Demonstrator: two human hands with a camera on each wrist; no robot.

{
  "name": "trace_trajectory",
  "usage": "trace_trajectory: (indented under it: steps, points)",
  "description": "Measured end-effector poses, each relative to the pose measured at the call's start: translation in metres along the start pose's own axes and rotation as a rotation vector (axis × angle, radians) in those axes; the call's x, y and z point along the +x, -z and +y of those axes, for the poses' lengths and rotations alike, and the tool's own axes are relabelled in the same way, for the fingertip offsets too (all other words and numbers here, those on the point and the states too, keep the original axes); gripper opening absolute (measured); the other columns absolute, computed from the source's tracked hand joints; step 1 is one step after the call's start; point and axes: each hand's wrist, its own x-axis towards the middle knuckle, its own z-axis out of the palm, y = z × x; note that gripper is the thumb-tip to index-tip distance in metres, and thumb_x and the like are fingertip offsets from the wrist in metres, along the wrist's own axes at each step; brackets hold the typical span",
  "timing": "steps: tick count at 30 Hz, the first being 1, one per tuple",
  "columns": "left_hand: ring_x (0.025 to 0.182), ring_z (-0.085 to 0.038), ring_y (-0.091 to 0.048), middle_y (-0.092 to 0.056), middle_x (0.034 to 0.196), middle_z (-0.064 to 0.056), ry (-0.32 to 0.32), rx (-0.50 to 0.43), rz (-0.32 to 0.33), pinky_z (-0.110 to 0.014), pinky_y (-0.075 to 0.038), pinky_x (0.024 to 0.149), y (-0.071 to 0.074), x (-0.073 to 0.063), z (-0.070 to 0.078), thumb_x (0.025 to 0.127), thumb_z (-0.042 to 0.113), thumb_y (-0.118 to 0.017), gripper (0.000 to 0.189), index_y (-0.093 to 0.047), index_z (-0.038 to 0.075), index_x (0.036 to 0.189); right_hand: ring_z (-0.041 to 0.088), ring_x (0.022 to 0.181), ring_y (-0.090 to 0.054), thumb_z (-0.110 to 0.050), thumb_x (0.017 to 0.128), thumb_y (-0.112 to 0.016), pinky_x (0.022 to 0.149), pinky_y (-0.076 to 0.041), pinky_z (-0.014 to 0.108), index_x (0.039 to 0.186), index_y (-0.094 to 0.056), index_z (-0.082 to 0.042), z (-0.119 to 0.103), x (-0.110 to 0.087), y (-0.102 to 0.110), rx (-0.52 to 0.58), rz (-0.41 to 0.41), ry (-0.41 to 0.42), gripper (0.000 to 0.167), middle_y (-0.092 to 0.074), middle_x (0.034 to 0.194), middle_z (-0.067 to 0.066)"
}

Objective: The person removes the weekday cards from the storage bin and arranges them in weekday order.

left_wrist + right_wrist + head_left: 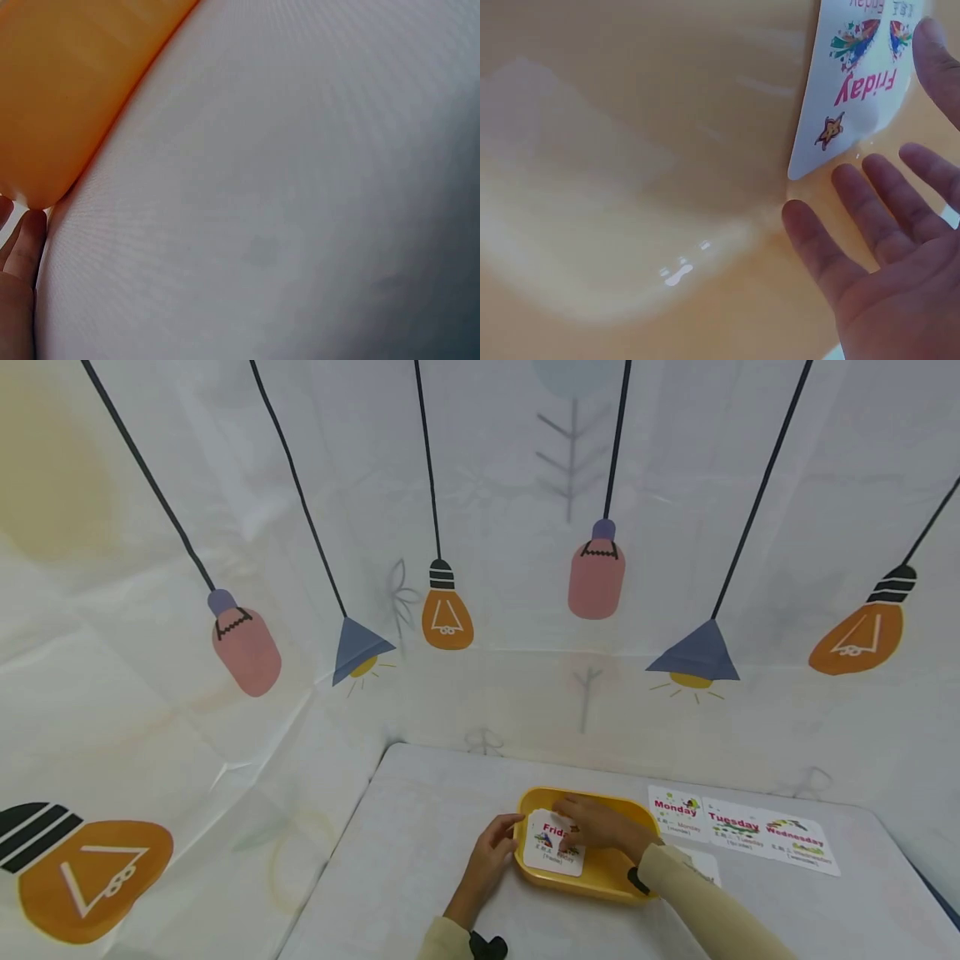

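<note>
A yellow tray (pixel 600 881) lies on the white table. Inside it, at the left end, is a white card printed "Friday" (pixel 551 857). My right hand (pixel 597 824) reaches over the tray, its thumb above the card and its fingers spread along the far edge. In the right wrist view, small gaps show between those fingers (pixel 810 244) and the Friday card (pixel 855 94). My left hand (pixel 487 856) rests against the tray's left side, with its fingertips (pixel 31 232) touching the outer wall in the left wrist view.
To the tray's right, cards for Monday (pixel 677 814), Tuesday (pixel 733 827) and Wednesday (pixel 798 841) lie in a row. Below Monday, another white card (pixel 705 865) is partly hidden by the right sleeve. A white sheet (pixel 517 693) with printed lamps stands behind the table.
</note>
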Motion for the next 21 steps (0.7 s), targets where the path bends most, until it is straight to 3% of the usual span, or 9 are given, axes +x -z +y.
trace_trajectory:
  steps: [4,10,18,21]
  points:
    - [0.139,-0.028,-0.049,-0.058,0.142,-0.002,-0.008,0.003,-0.010,-0.048,-0.039,0.115,0.000,-0.002,0.000,0.097,0.009,-0.050,0.038,-0.060,0.019,0.133,0.019,0.093,-0.058,-0.036,0.081,-0.080,0.093,-0.055,0.047,0.132,-0.054,-0.008,-0.005,0.003,-0.004,-0.018,-0.007,-0.068,0.064,-0.058,0.124,0.010]
    - [0.138,-0.029,-0.050,-0.058,0.142,-0.002,-0.014,0.004,-0.008,-0.047,-0.040,0.115,0.000,-0.002,-0.001,0.098,0.010,-0.049,0.038,-0.059,0.019,0.133,0.026,0.106,-0.060,-0.040,0.078,-0.082,0.102,-0.050,0.051,0.134,-0.052,-0.008,-0.010,0.005,-0.009,-0.082,-0.012,-0.111,0.071,-0.057,0.133,0.016]
    - [0.137,-0.029,-0.052,-0.057,0.143,-0.002,-0.026,0.028,-0.002,-0.048,-0.040,0.115,0.000,0.000,0.001,0.097,0.010,-0.049,0.039,-0.059,0.020,0.134,0.021,0.093,-0.054,-0.044,0.067,-0.088,0.097,-0.053,0.044,0.120,-0.055,-0.008,-0.013,0.009,-0.011,-0.171,-0.045,-0.204,0.072,-0.056,0.111,0.008]
    - [0.137,-0.028,-0.052,-0.057,0.144,-0.002,-0.024,0.030,-0.002,-0.047,-0.041,0.115,0.000,0.000,0.001,0.097,0.010,-0.049,0.039,-0.059,0.021,0.134,0.022,0.094,-0.054,-0.046,0.066,-0.088,0.100,-0.051,0.045,0.124,-0.054,-0.005,-0.014,0.010,-0.012,-0.205,-0.057,-0.231,0.079,-0.056,0.112,0.010]
